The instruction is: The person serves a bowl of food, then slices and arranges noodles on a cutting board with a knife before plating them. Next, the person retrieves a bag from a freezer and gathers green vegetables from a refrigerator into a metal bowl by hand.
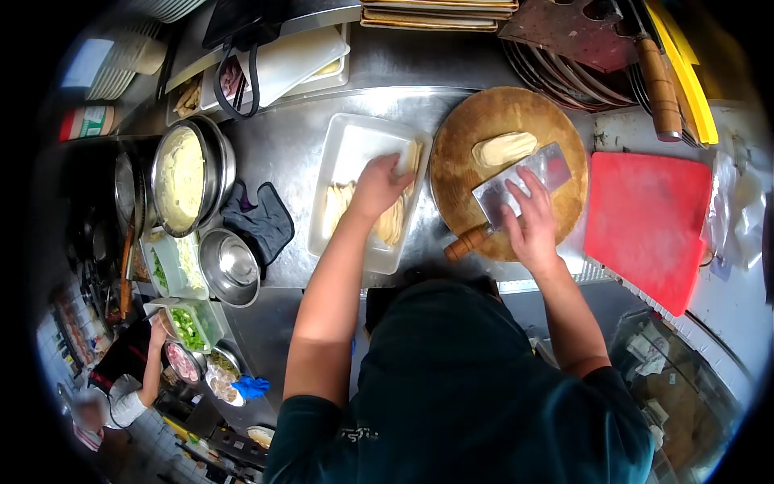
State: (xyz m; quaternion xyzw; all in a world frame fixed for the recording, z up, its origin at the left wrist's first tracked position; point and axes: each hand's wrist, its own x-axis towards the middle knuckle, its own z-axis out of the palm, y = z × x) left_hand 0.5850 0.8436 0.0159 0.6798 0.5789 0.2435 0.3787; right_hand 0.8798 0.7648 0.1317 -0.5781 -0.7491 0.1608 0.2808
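Observation:
My left hand (382, 189) reaches into a white plastic tray (322, 234), its fingers apart beside pale yellow strips (390, 223) along the right side. More pale strips (335, 203) lie at the tray's left. On a round wooden chopping board (563, 211) lies a cleaver (495, 194), flat, its wooden handle toward my body. My right hand (530, 216) is over the blade with fingers spread, not around the handle; whether the fingertips press on it I cannot tell. Just above the blade sits a pale oblong piece of food (504, 149), its kind unclear.
A red cutting board (645, 226) lies at the right. Left stand a bowl of pale yellow food (179, 177), a steel bowl (229, 266), a dark cloth (262, 218) and vegetable containers (211, 323). Another cleaver (576, 32) is at the back. A co-worker (133, 387) stands lower left.

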